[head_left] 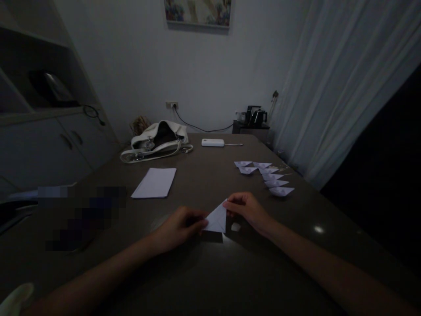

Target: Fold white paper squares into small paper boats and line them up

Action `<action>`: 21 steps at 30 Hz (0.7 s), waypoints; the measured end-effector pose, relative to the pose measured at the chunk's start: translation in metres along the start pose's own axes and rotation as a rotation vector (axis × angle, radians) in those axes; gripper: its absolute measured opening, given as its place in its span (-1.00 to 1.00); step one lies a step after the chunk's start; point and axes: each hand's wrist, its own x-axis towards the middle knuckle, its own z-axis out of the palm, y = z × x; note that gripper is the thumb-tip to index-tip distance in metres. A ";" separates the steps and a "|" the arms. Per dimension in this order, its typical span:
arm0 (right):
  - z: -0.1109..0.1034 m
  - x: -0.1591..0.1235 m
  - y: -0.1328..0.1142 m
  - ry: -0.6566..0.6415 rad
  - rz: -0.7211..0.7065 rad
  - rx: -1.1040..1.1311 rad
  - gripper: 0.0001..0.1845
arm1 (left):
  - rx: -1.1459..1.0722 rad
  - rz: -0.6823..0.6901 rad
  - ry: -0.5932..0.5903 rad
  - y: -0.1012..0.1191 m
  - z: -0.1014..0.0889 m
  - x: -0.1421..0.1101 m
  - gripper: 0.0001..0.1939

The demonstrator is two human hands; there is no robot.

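A white folded paper triangle [217, 219] is held just above the dark table [204, 281], between both hands. My left hand [179, 227] pinches its lower left edge with curled fingers. My right hand [247, 210] pinches the upper right corner, fingers bent over the fold. Several finished folded paper boats [267, 176] lie in a loose row to the right, beyond my right hand. A stack of flat white paper sheets [154, 182] rests farther back on the left.
A white handbag [157, 141] lies open at the table's far left, with a white power bank [212, 142] and its cable beside it. Cabinets stand along the left wall, a curtain hangs on the right, and a kettle sits on a small stand in the far corner.
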 end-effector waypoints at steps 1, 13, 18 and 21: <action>-0.001 0.000 0.000 -0.001 -0.009 -0.020 -0.73 | 0.002 -0.005 0.031 0.000 -0.001 0.001 -0.67; -0.007 -0.007 -0.001 -0.398 -0.093 -0.417 -0.70 | 0.070 -0.055 0.071 -0.013 -0.012 0.006 -0.64; -0.003 -0.013 -0.008 -0.357 -0.204 -0.487 -0.71 | 0.116 -0.035 0.114 -0.006 -0.012 0.003 -0.67; -0.003 -0.014 -0.011 -0.364 -0.226 -0.472 -0.70 | 0.074 -0.034 0.138 -0.004 -0.014 0.002 -0.66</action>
